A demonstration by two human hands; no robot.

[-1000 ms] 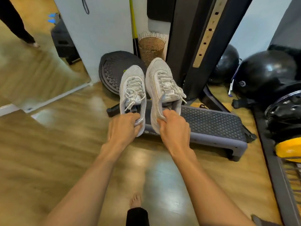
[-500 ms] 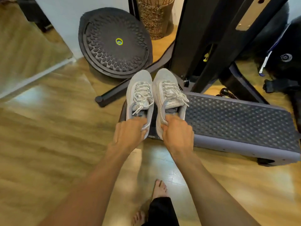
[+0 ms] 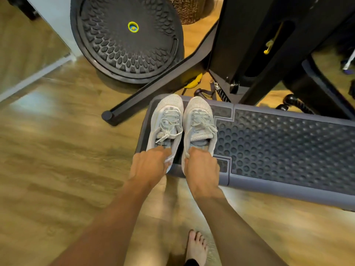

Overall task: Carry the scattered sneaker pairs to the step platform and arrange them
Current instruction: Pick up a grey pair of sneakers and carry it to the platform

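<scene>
Gripping the heel collar of the left sneaker, the left hand has its fingers curled into the shoe's opening; the right hand holds the right sneaker the same way, fingers hooked over the heel rim. Both pale grey, laced shoes lie side by side and nearly touching on the nine-o'clock end of the step platform, toes pointing to twelve o'clock and heels at its six-o'clock edge. Whether the soles sit fully flat on the dimpled dark top, I cannot tell. The grey-rimmed platform stretches from the shoes toward three o'clock, and the part beyond them shows only its dimpled mat.

At eleven o'clock from the shoes, a round black balance disc with a honeycomb tread and a yellow-ringed centre leans by the wall. A black machine leg runs diagonally between the disc and the platform, ending in a capped foot at nine o'clock from the shoes. A woven basket shows at twelve o'clock, partly cut off. One bare foot stands on the wood floor at six o'clock, between the forearms.
</scene>
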